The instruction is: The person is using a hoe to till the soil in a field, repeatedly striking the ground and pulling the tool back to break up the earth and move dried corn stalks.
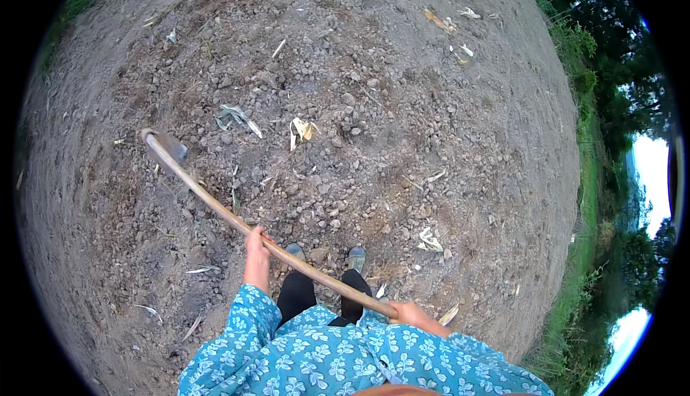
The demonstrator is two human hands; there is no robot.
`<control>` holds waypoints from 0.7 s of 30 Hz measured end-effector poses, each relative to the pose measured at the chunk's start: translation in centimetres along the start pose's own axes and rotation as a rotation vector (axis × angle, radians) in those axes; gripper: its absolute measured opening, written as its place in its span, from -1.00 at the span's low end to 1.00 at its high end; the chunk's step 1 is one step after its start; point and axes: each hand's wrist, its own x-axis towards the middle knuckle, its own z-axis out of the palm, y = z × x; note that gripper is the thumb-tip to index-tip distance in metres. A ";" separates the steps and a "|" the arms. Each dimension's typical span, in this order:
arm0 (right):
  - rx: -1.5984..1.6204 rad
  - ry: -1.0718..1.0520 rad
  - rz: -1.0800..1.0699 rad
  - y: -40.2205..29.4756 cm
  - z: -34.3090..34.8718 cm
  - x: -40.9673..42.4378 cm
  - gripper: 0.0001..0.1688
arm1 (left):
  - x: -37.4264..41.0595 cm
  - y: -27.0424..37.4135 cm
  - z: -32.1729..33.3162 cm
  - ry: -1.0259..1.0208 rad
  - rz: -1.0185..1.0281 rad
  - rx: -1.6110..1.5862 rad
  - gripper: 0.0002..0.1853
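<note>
A hoe with a long wooden handle (318, 276) runs slantwise across the view, from the lower right to the upper left. Its metal blade (173, 147) is at the far left end, over the soil; whether it touches the ground cannot be told. My left hand (257, 241) is closed around the middle of the handle. My right hand (409, 313) grips the handle's near end, in front of my body. Both arms wear blue sleeves with a leaf pattern. The handle passes above my legs and shoes.
Loose, cloddy soil (345, 180) surrounds my shoes (356, 258). Dry husks lie scattered on it, among them a pale husk (303, 129), a grey-green one (237, 118) and another (430, 239). A grass strip (587, 180) and trees (625, 62) border the right side.
</note>
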 end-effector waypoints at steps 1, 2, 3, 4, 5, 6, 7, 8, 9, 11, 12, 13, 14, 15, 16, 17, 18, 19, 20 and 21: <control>-0.032 0.017 -0.006 -1.6 -0.7 1.5 -0.66 | 0.5 2.4 0.2 -0.019 0.045 -0.037 -0.81; -0.064 0.026 -0.025 -3.3 -1.1 3.2 -0.65 | 1.7 5.1 -0.5 -0.045 0.116 -0.041 -0.82; -0.135 0.053 -0.044 -5.0 -1.3 4.8 -0.60 | 2.2 7.9 -0.5 -0.081 0.163 -0.072 -0.81; -0.148 0.074 -0.092 -7.3 -2.0 6.2 -0.59 | 3.5 10.9 -1.2 -0.108 0.267 -0.039 -0.81; -0.140 0.119 -0.144 -9.3 -2.0 7.5 -0.60 | 4.9 13.9 -2.0 -0.134 0.374 -0.006 -0.80; -0.099 0.152 -0.205 -11.0 -1.8 9.0 -0.61 | 6.1 16.9 -2.6 -0.156 0.483 0.023 -0.80; -0.050 0.145 -0.220 -12.9 -2.0 9.7 -0.61 | 5.3 18.8 -2.2 -0.115 0.532 0.064 -0.80; -0.010 0.143 -0.240 -14.7 -2.1 10.3 -0.62 | 4.1 20.9 -1.7 -0.072 0.582 0.104 -0.80; 0.063 0.121 -0.273 -16.2 -2.0 11.1 -0.62 | 3.6 22.4 -1.8 -0.088 0.560 0.087 -0.80; 0.163 0.075 -0.321 -18.9 -2.1 11.7 -0.60 | 3.5 24.6 -2.2 -0.124 0.529 0.071 -0.79; 0.186 0.049 -0.310 -19.9 -2.4 11.4 -0.60 | 3.7 25.3 -2.6 -0.142 0.517 0.065 -0.78; 0.212 0.026 -0.297 -20.4 -2.5 11.3 -0.61 | 4.1 24.8 -2.4 -0.126 0.504 0.063 -0.78; 0.241 0.020 -0.300 -20.2 -1.8 11.4 -0.61 | 4.5 24.1 -2.1 -0.111 0.490 0.064 -0.78; 0.238 -0.008 -0.266 -19.5 -1.6 11.1 -0.61 | 5.0 23.0 -2.0 -0.095 0.470 0.064 -0.78; 0.232 -0.040 -0.246 -18.9 -1.5 10.7 -0.61 | 7.2 21.0 -3.2 -0.065 0.386 0.054 -0.78; 0.226 -0.071 -0.228 -18.3 -1.5 10.2 -0.62 | 9.5 19.0 -4.5 -0.034 0.302 0.039 -0.78; 0.209 -0.060 -0.235 -16.8 -1.1 9.4 -0.63 | 12.6 16.6 -6.9 -0.007 0.200 0.050 -0.77; 0.201 -0.059 -0.170 -14.2 -0.9 7.1 -0.64 | 10.2 10.0 -4.1 0.080 0.130 0.105 -0.79; 0.220 -0.070 -0.095 -12.0 -0.3 5.2 -0.62 | 8.7 6.9 -3.5 0.094 0.091 0.151 -0.81; 0.228 -0.094 -0.045 -10.3 0.1 3.8 -0.61 | 7.4 4.6 -2.8 0.111 0.058 0.195 -0.83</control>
